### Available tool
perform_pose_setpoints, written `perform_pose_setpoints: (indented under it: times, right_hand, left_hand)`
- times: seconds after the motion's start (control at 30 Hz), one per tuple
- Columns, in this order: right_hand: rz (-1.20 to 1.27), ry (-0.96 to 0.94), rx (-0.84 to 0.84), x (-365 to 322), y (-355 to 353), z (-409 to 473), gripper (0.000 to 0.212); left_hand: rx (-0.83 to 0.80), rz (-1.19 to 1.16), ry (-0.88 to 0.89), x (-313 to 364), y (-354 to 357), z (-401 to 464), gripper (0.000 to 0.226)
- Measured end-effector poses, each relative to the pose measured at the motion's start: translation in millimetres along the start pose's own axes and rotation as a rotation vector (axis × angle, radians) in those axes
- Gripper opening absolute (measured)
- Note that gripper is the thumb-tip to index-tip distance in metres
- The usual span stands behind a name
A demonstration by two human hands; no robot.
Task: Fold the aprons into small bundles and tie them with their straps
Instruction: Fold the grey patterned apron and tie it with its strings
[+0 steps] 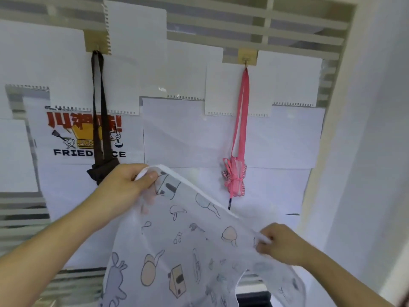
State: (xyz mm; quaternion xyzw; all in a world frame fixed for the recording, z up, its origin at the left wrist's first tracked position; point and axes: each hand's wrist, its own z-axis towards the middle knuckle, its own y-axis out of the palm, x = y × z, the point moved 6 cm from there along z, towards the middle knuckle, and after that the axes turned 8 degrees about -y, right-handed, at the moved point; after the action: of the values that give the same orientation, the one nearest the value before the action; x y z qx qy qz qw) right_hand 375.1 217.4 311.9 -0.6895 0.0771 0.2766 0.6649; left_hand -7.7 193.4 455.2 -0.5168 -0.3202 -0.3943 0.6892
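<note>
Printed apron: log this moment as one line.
printed apron: unfolded, held up | left hand: pinches top edge | right hand: grips edge lower | pink apron bundle: tied, on hook | brown apron bundle: on hook

A white apron [177, 247] printed with cartoon drawings hangs unfolded, spread in the air. Up and left of it a dark brown apron bundle [100, 171] hangs; up and right, a pink bundle [234, 180] tied with its strap.

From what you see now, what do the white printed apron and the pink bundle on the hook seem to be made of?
White printed apron: thin woven cloth, matte; fingers show through it and it drapes softly. Pink bundle: probably checked fabric, tied with smoother ribbon-like pink straps.
</note>
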Motion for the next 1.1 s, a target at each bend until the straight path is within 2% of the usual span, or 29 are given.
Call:
perform_pose_setpoints:
  times: [0.1, 0.2, 0.23, 0.3, 0.33, 0.37, 0.4, 0.43, 0.5, 0.53, 0.57, 0.6, 0.63, 0.7, 0.73, 0.77, 0.8, 0.83, 0.9, 0.97, 1.0, 1.03, 1.07, 1.1]
  right_hand:
    - [-0.081, -0.017, 0.145, 14.8, -35.2, 8.4, 0.022]
    - [-0.152, -0.087, 0.380, -13.8, -95.9, 11.3, 0.018]
    - [-0.269, -0.087, 0.503, -31.1, -121.5, 7.0, 0.017]
    - [-0.526, -0.090, 0.883, -72.6, -165.1, -16.3, 0.013]
    - [-0.589, -0.136, 1.077, -91.0, -174.0, -32.9, 0.009]
    - [-0.621, -0.176, 1.184, -102.7, -173.7, -43.4, 0.008]
    - [-0.642, -0.191, 1.110, -99.7, -163.4, -40.7, 0.010]
    - [-0.638, -0.190, 0.828, -91.4, -141.6, -30.4, 0.014]
    - [-0.531, -0.037, -0.048, -60.3, -69.2, -22.4, 0.019]
    - [-0.481, 0.061, -0.356, -44.9, -43.0, -31.4, 0.023]
    - [-0.445, 0.096, -0.483, -33.0, -31.5, -36.3, 0.029]
    - [-0.421, 0.072, -0.449, -28.1, -31.7, -32.2, 0.033]
    - [-0.437, 0.006, -0.275, -27.2, -41.5, -20.4, 0.033]
    - [-0.451, -0.103, 0.264, -29.2, -81.7, -4.2, 0.019]
    - [-0.440, -0.139, 0.489, -31.1, -99.0, -4.6, 0.020]
    - [-0.406, -0.194, 0.659, -37.2, -112.0, -8.4, 0.025]
    - [-0.329, -0.222, 0.700, -37.9, -116.7, -9.7, 0.030]
    - [-0.200, -0.258, 0.615, -45.4, -114.8, -10.4, 0.031]
    - [-0.086, -0.201, 0.123, -55.4, -73.8, -16.2, 0.024]
    - [-0.252, -0.051, -0.417, -48.3, -18.4, -32.5, 0.022]
    - [-0.367, -0.022, -0.576, -40.0, -3.9, -36.7, 0.020]
    - [-0.455, -0.040, -0.566, -31.1, -2.4, -30.2, 0.017]
    - [-0.528, -0.095, -0.429, -27.4, -11.5, -17.5, 0.018]
    - [-0.582, -0.157, -0.163, -30.4, -35.1, -5.2, 0.025]
  left_hand:
    - [0.072, 0.313, 0.017, -20.5, -19.8, 10.9, 0.039]
    - [0.151, 0.414, 0.022, -14.1, -41.6, 21.4, 0.039]
    - [0.218, 0.389, 0.071, -3.6, -49.6, 22.4, 0.034]
    - [0.466, 0.282, 0.275, 20.4, -69.5, 12.7, 0.020]
    - [0.610, 0.243, 0.412, 28.9, -76.9, 3.9, 0.022]
    - [0.669, 0.267, 0.523, 33.6, -78.3, -3.3, 0.023]
    - [0.568, 0.341, 0.535, 23.2, -72.9, 1.2, 0.023]
    - [0.317, 0.488, 0.421, -1.4, -59.3, 11.6, 0.024]
    - [-0.421, 0.901, -0.028, -83.3, -25.1, 11.8, 0.019]
    - [-0.655, 1.034, -0.153, -116.4, -18.5, 1.1, 0.012]
    - [-0.724, 1.080, -0.194, -132.7, -17.4, -6.0, 0.014]
    - [-0.629, 1.019, -0.193, -135.7, -19.7, -4.6, 0.016]
    - [-0.398, 0.869, -0.154, -134.8, -27.4, 5.8, 0.019]
    - [0.052, 0.449, -0.084, -120.2, -49.6, 19.2, 0.027]
    - [0.162, 0.235, -0.083, -110.4, -55.3, 20.0, 0.027]
    - [0.191, 0.076, -0.086, -103.0, -56.3, 19.7, 0.029]
    - [0.151, 0.012, -0.097, -95.1, -51.5, 17.1, 0.032]
    - [0.052, 0.022, -0.100, -86.5, -43.7, 9.9, 0.033]
    - [-0.276, 0.263, -0.093, -85.3, -19.3, -9.5, 0.027]
    - [-0.573, 0.611, -0.115, -112.2, -4.0, -26.1, 0.022]
    - [-0.592, 0.771, -0.124, -126.1, -4.9, -27.7, 0.019]
    - [-0.505, 0.833, -0.109, -131.1, -9.5, -22.2, 0.016]
    - [-0.338, 0.805, -0.102, -125.6, -16.1, -14.7, 0.015]
    - [-0.103, 0.675, -0.077, -117.7, -28.2, -5.4, 0.022]
